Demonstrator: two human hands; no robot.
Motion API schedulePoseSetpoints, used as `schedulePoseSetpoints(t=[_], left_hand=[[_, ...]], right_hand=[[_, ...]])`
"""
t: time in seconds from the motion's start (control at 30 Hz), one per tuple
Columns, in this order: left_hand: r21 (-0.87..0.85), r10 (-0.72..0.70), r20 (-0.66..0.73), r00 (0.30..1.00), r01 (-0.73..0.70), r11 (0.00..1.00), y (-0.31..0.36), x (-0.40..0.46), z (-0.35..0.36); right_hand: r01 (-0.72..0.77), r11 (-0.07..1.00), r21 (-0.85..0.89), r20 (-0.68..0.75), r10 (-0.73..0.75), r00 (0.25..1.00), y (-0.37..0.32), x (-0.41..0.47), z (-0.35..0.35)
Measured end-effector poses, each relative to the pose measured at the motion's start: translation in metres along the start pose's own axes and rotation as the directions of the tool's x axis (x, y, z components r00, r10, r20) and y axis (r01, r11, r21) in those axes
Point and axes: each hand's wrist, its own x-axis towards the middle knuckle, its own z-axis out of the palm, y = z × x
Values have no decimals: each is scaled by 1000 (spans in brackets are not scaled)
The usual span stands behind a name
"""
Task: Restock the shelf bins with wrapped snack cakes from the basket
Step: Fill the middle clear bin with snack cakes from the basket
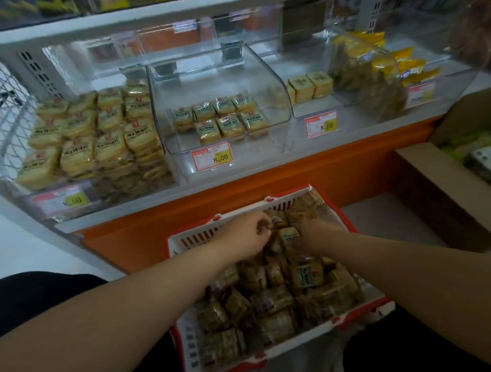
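Over the basket (197, 239), two hands, left (245, 233) and right (309, 233), each grip snack cakes (288, 236); middle bin (274, 99) holds seven.

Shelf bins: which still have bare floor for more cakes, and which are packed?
The middle bin has bare floor around its few cakes. The next bin right is bare in front of its cakes. The left bin is packed, as is the basket.

A white shelving unit (173, 16) with slotted uprights is seen above an orange base panel (309, 176); pale floor (20, 249) is seen at left, an open cardboard box (443, 186) at right, under dim light
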Motion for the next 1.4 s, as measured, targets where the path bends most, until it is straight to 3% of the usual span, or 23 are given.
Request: schedulePoseSetpoints(t=[0.07,0.17,0.3,0.37,0.43,0.53,0.6,0.67,0.83,0.93,1.03,1.17,1.4], left_hand=[[-12,-16,-43,999,15,1000,-3,2,-6],[-42,-46,-59,997,43,998,-7,4,-15],[-73,-41,-34,999,39,997,-11,5,-25],[-76,-30,-39,999,27,997,-14,3,-34],[-29,-32,-48,998,31,999,-17,-1,-45],[35,-56,16,998,55,998,-17,-7,-67],[4,-16,101,995,16,1000,-12,-14,-82],[-65,32,125,992,-24,998,-4,-24,-96],[-203,123,-80,989,-137,969,8,-51,-128],[-203,166,-103,981,-184,962,12,-60,-142],[-65,231,-125,965,-241,968,15,-61,-150],[132,306,-259,916,-280,951,17,-57,-156],[275,302,-421,855,-197,941,17,-35,-167]], right_hand=[[-75,991,107,58,69,996,-9,9,10],[-172,979,111,67,165,984,-19,20,27],[-181,971,157,61,174,983,-19,24,33],[-76,968,241,78,58,995,-21,18,20],[132,941,312,46,-154,987,-30,4,-2],[389,899,201,-80,-381,921,-50,-19,-39],[488,867,100,-167,-469,867,-66,-33,-62],[541,831,128,-198,-513,835,-79,-47,-85],[634,729,256,-257,-581,772,-92,-74,-129],[660,676,329,-277,-599,752,-93,-80,-146],[674,638,372,-294,-608,737,-94,-82,-158],[658,600,455,-333,-571,750,-100,-73,-166],[646,567,511,-479,-437,761,-100,-40,-173]])
